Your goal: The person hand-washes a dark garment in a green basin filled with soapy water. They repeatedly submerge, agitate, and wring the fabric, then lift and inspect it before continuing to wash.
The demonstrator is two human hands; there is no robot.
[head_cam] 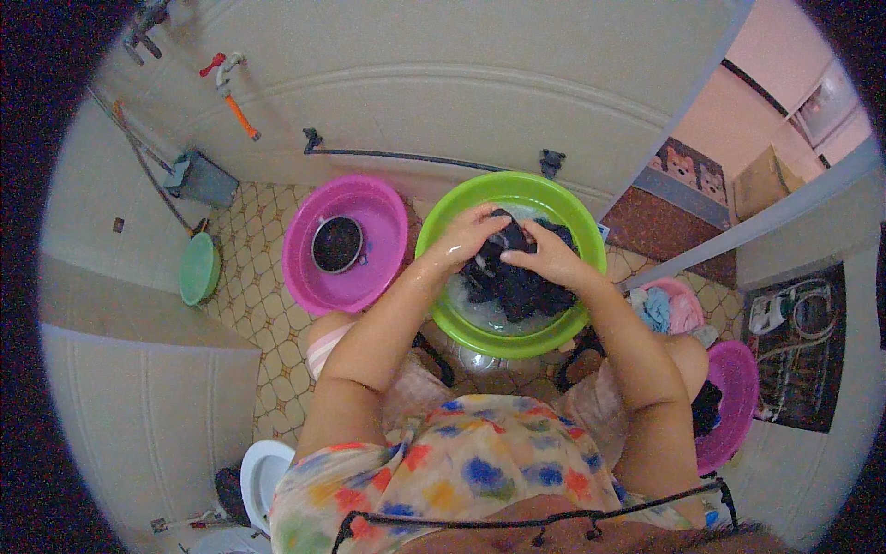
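A green plastic basin [510, 346] stands before me on the tiled floor, holding sudsy water and dark wet cloth [529, 287]. Over its upper middle, my left hand [471, 237] grips a bunched part of the dark cloth from the left side. My right hand [547, 255] holds the same bunch from the right, thumb and fingers around its edge. Both hands are close together above the water. The rest of the cloth lies below them in the suds. What garment it is, I cannot tell.
Left of the green basin stands a pink basin [387, 242] with a dark round pan [337, 244] in it. At the right are a small pink basin of clothes [671, 308] and another pink basin [744, 408] with dark cloth. A grey bin [204, 181] and green bowl [200, 269] are far left.
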